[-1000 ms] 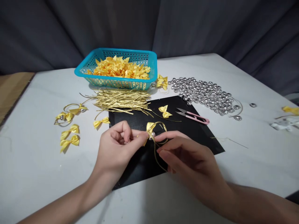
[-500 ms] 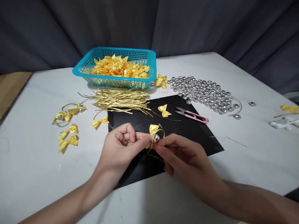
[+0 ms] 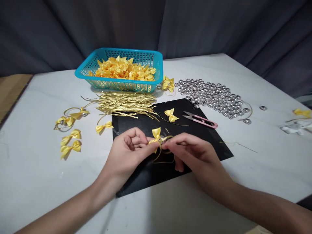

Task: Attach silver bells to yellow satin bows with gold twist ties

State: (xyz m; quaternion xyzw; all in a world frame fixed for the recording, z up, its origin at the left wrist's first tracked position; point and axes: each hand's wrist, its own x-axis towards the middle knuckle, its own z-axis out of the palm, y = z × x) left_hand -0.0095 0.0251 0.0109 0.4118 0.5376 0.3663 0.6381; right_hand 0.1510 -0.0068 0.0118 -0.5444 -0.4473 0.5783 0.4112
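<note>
Between finger and thumb, my left hand (image 3: pixel 133 146) pinches a yellow ribbon bow (image 3: pixel 156 132) over the black mat. A silver bell-like bead (image 3: pixel 162 139) sits against the bow, partly hidden by fingers. My right hand (image 3: pixel 192 151) is closed at the bead's right side, its fingertips pinching a gold cord (image 3: pixel 158 161) that loops around the bow and hangs below it. Just beyond the hands lies another yellow bow (image 3: pixel 171 115) on the mat. Pink-handled thread snips (image 3: pixel 200 120) rest to its right.
A blue basket (image 3: pixel 119 79) full of yellow bows stands at the back. In front of it lie gold cords (image 3: pixel 126 104). Silver beads (image 3: pixel 212 96) are heaped at right. Loose bows (image 3: pixel 70 149) and finished-looking bow pieces (image 3: pixel 64 122) lie left. The black mat (image 3: pixel 146 183) covers the middle.
My right fingertips have shifted slightly up and now cover more of the bead. The cord loop below the bow hangs wider. My left hand keeps its pinch.
</note>
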